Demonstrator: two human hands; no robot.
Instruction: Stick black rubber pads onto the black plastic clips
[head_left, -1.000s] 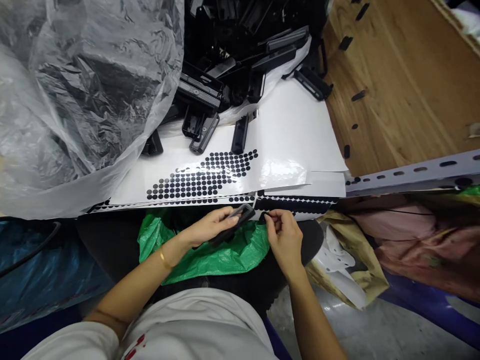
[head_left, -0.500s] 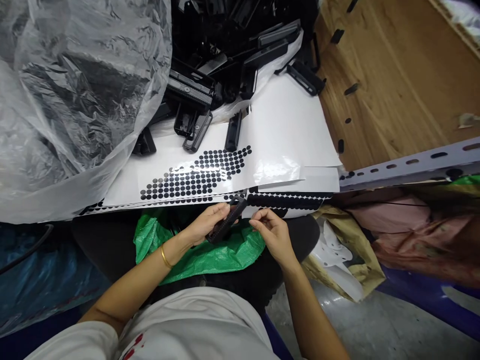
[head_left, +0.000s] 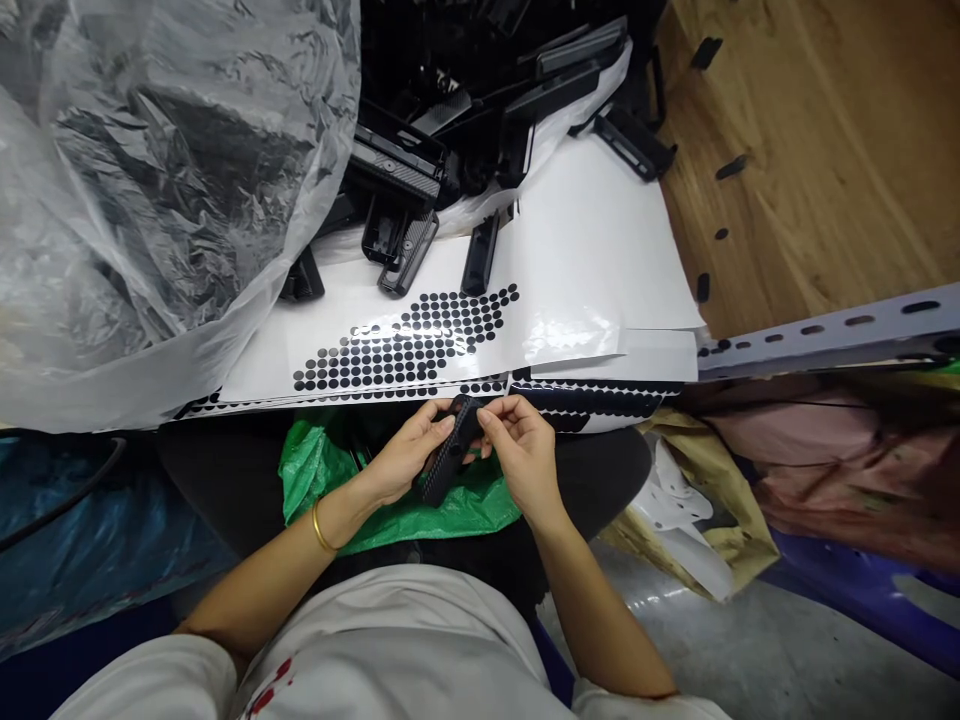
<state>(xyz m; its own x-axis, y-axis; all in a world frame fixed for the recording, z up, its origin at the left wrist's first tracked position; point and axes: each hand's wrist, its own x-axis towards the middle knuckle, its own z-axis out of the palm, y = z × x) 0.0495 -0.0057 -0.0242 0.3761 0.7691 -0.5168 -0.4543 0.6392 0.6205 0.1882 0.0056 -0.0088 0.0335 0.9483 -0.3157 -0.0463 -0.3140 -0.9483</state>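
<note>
My left hand (head_left: 405,455) grips a long black plastic part (head_left: 448,455) over a green bag (head_left: 397,500) on my lap. My right hand (head_left: 521,450) is at the part's upper end, fingertips pinched against it; whether a small dot sticker is between them is too small to tell. Just beyond both hands lies a white sheet (head_left: 600,250) carrying rows of black round stickers (head_left: 409,345), and a second sheet edge with more dots (head_left: 592,400) sits directly above my right hand.
A heap of black plastic parts (head_left: 465,110) covers the far end of the sheets. A big clear plastic bag (head_left: 150,200) fills the left. A wooden surface (head_left: 810,150) and a slotted metal rail (head_left: 825,335) lie to the right, crumpled paper (head_left: 697,510) below.
My right hand has moved left from the sticker sheet's edge to the top of the black part. My left hand has tilted the part more upright.
</note>
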